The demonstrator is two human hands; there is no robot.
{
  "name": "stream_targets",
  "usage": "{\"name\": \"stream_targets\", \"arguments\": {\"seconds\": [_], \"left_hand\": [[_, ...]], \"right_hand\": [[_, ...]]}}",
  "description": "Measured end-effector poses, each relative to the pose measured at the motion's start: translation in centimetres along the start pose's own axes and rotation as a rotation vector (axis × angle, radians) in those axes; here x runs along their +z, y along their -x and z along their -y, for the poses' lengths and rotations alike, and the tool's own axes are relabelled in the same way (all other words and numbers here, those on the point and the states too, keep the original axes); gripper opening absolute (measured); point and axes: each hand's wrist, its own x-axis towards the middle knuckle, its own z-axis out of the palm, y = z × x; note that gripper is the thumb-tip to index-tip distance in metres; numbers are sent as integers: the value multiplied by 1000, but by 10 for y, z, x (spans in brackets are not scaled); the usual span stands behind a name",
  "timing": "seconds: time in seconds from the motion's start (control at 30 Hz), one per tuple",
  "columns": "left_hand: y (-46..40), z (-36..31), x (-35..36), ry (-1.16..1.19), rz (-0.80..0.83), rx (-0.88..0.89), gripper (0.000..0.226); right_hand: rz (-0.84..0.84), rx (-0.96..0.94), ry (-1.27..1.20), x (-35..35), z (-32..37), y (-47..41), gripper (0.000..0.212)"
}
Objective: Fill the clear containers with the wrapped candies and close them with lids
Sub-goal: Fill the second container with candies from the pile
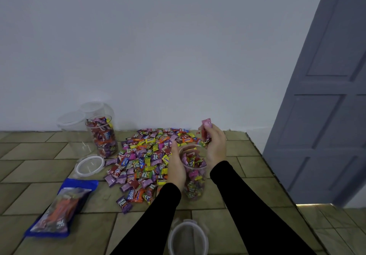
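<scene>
Wrapped candies (147, 160) lie in a broad, many-coloured heap across the tiled floor (39, 167) at the centre of the frame, reaching back to the white wall (158, 46). Just right of the heap, a clear container (194, 177) stands upright and open, already filled most of the way with candies. The left hand (177, 167) curls around this container's left side and grips it near the rim. The right hand (214, 145) hangs above and just right of the opening, its fingers pinching a small bunch of candies, with a pink wrapper (206, 125) sticking up on top.

In the left middle of the frame, a second clear container (103, 136) stands full of candies and without a lid. Behind it, against the wall, stand two more clear containers (83, 120), apparently holding nothing. A clear round lid (90, 165) lies flat on the floor just in front of the full container, left of the heap. Another lid (188, 237), blurred, sits at the bottom centre of the frame between the black sleeves (247, 205).

A blue candy bag (61, 208) lies in the lower left. A grey panelled door (324, 96) fills the right edge.
</scene>
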Motion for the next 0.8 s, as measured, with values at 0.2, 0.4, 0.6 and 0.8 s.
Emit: {"name": "stream_targets", "arguments": {"seconds": [0.2,0.4,0.6,0.8], "left_hand": [[-2,1,1,55,-23,-16,69],[-1,0,0,32,-26,-24,64],[0,-3,-1,12,-2,-33,62],[1,-2,-1,27,23,-10,56]], "right_hand": [[126,-46,12,2,5,6,26],[136,-43,117,3,3,5,22],[216,-161,203,5,-1,10,35],[196,-137,171,4,0,10,26]]}}
